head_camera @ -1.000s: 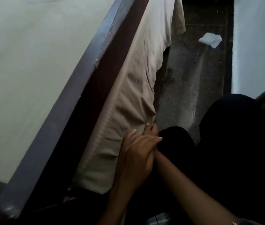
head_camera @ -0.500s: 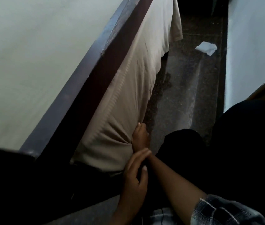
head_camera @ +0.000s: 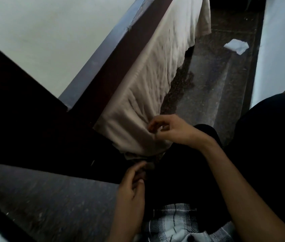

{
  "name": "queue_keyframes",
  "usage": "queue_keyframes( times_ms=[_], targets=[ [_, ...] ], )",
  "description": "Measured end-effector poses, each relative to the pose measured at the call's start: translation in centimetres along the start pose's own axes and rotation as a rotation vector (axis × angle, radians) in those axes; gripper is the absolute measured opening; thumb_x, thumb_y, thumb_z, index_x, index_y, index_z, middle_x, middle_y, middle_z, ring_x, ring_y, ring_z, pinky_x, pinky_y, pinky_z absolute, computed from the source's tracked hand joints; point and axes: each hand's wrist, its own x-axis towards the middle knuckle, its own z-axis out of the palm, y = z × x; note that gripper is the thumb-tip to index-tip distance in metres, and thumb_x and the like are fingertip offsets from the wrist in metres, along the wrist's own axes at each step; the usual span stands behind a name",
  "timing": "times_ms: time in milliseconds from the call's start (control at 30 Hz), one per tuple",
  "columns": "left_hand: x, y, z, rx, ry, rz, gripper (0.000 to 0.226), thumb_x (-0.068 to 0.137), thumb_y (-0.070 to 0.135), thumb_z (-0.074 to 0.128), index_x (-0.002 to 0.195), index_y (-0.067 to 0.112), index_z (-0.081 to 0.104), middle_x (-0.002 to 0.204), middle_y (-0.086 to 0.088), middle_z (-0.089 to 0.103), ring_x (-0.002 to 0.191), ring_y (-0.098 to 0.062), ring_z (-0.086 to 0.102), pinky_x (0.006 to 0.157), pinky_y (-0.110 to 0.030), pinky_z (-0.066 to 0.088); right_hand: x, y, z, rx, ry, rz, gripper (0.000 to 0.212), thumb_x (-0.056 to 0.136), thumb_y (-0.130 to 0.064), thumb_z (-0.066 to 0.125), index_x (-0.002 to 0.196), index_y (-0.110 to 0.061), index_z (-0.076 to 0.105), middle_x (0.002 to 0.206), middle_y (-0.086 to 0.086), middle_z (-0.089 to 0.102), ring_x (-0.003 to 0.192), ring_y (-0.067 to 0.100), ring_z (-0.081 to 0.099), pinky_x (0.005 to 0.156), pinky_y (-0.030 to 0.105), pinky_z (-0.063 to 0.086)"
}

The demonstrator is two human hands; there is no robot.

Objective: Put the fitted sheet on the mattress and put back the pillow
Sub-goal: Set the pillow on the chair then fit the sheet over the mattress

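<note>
**Corner of the sheet being worked down over the mattress end**

Head view: the beige fitted sheet (head_camera: 148, 95) is stretched along the side of the mattress, which is hidden under it here. Its wrinkles fan out from the near corner, which suggests that is where the cloth is being pulled tight. The right hand (head_camera: 171, 131) is at that corner with thumb and curled fingers closed on a fold of the sheet. This is probably to drag the elastic edge down and round the corner.

The left hand (head_camera: 129, 186) sits lower, its loosely bent fingers reaching toward the bunched hem under the corner. In the dim light I cannot tell whether it grips the cloth or only nears it. It seems placed to tuck the slack under.

A dark bed frame (head_camera: 126, 56) runs beside the sheet. Farther along, the sheet's edge hangs loose above the speckled floor (head_camera: 211, 88), so that stretch looks untucked. A white scrap (head_camera: 236, 46) lies on the floor. The pillow is not in sight.
</note>
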Motion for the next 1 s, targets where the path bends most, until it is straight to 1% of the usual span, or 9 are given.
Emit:
queue_keyframes(
  times_ms=[67,133,300,433,600,767,833,933,1000],
  targets=[
    [0.2,0.9,-0.2,-0.021,0.055,-0.032,0.027,0.086,0.010,0.052,0.104,0.028,0.058,0.104,0.018,0.064,0.091,0.009,0.061,0.072,-0.002,0.042,-0.3,-0.2,1.1,-0.162,-0.110,-0.049,0.037,0.072,-0.008,0.079,0.097,-0.022,0.056,0.096,-0.004,0.052,0.088,-0.005,0.051,0.078,0.010,0.041],
    [0.4,1.6,0.1,-0.099,0.103,-0.175,0.025,0.094,0.003,0.050,0.102,0.027,0.055,0.099,0.014,0.060,0.085,0.006,0.060,0.071,-0.007,0.044,0.3,0.9,2.2,-0.348,0.009,-0.125,0.025,0.075,-0.012,0.077,0.092,-0.018,0.060,0.092,-0.001,0.051,0.088,0.010,0.053,0.077,0.026,0.045],
    [3.3,-0.2,2.7,-0.462,0.114,-0.624,0.019,0.097,0.027,0.047,0.113,0.021,0.053,0.108,0.000,0.060,0.102,-0.018,0.055,0.082,-0.029,0.042,0.3,1.9,0.3,-0.163,0.248,-0.110,0.014,0.080,-0.008,0.066,0.077,-0.021,0.063,0.068,-0.011,0.056,0.063,-0.002,0.048,0.061,0.018,0.037],
    [5.8,-3.0,4.0,-0.291,0.224,-0.565,0.025,0.099,0.018,0.038,0.095,0.012,0.062,0.106,-0.009,0.063,0.099,-0.022,0.057,0.081,-0.032,0.046,0.2,1.5,-0.3,-0.097,0.300,-0.111,0.023,0.080,0.004,0.065,0.074,-0.018,0.063,0.065,-0.007,0.057,0.060,-0.004,0.049,0.058,0.012,0.035],
    [7.4,-5.8,4.9,-0.296,-0.032,-0.677,0.030,0.101,0.019,0.034,0.089,0.015,0.061,0.100,-0.007,0.062,0.084,-0.014,0.058,0.070,-0.021,0.050,0.3,2.1,0.3,-0.149,0.250,-0.065,0.033,0.080,0.001,0.066,0.069,-0.029,0.059,0.067,-0.006,0.059,0.066,0.004,0.052,0.062,0.020,0.039],
    [7.7,-5.8,4.7,-0.123,-0.151,-0.594,0.037,0.103,0.011,0.027,0.134,-0.006,0.039,0.133,-0.011,0.045,0.120,-0.027,0.044,0.089,-0.027,0.041,0.5,2.4,0.4,-0.154,0.252,-0.049,0.031,0.079,0.001,0.067,0.067,-0.025,0.056,0.065,-0.007,0.056,0.066,0.004,0.050,0.063,0.023,0.039],
    [7.7,-5.4,4.6,-0.059,-0.140,-0.628,0.042,0.102,0.023,0.035,0.136,0.001,0.041,0.133,-0.003,0.045,0.118,-0.020,0.046,0.084,-0.021,0.046,0.5,2.5,0.3,-0.137,0.207,-0.034,0.022,0.078,0.002,0.066,0.070,-0.016,0.060,0.067,-0.001,0.057,0.067,0.008,0.051,0.063,0.028,0.040],
    [5.7,-4.6,2.7,0.031,-0.277,-0.652,0.069,0.086,0.060,0.048,0.139,0.016,0.043,0.139,0.003,0.045,0.130,-0.018,0.043,0.109,-0.030,0.035,0.3,2.7,0.2,-0.117,0.161,-0.010,0.015,0.079,0.003,0.066,0.072,-0.009,0.062,0.069,0.004,0.058,0.068,0.013,0.053,0.064,0.033,0.042],
    [3.5,-3.3,0.9,0.161,-0.349,-0.580,0.045,0.092,0.051,0.046,0.119,0.019,0.061,0.111,0.007,0.064,0.111,-0.008,0.058,0.094,-0.016,0.044,0.2,2.5,-0.3,-0.123,0.206,-0.030,0.022,0.080,0.001,0.068,0.070,-0.018,0.063,0.071,0.002,0.061,0.070,0.011,0.056,0.066,0.033,0.046]
  ],
)
